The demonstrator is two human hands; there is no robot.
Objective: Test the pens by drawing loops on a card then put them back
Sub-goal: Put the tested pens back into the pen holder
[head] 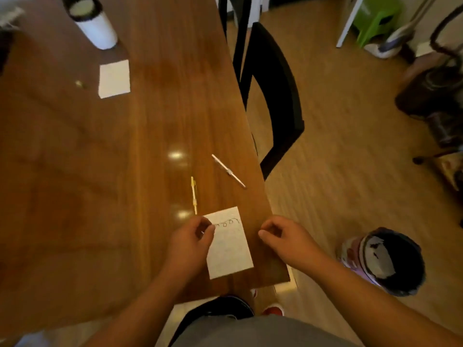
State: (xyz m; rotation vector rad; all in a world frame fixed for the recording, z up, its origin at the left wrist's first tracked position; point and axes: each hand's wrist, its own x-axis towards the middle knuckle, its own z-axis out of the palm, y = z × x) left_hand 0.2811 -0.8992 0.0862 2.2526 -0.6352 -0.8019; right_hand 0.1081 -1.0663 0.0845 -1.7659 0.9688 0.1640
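A white card (229, 249) with a row of drawn loops near its top lies at the table's near right corner. My left hand (191, 242) rests on the card's left edge, thumb and fingers pinched at it. My right hand (281, 235) hovers just right of the card with fingers curled and nothing in it. A yellow pen (193, 194) lies just beyond the card. A white pen (228, 170) lies farther right, near the table edge. A white cylindrical holder (94, 22) stands at the far left.
A second white card (114, 78) and a small pale cap (79, 83) lie far left on the wooden table (100, 171). A black chair (273, 96) stands against the table's right edge. A round bin (385, 261) sits on the floor at right.
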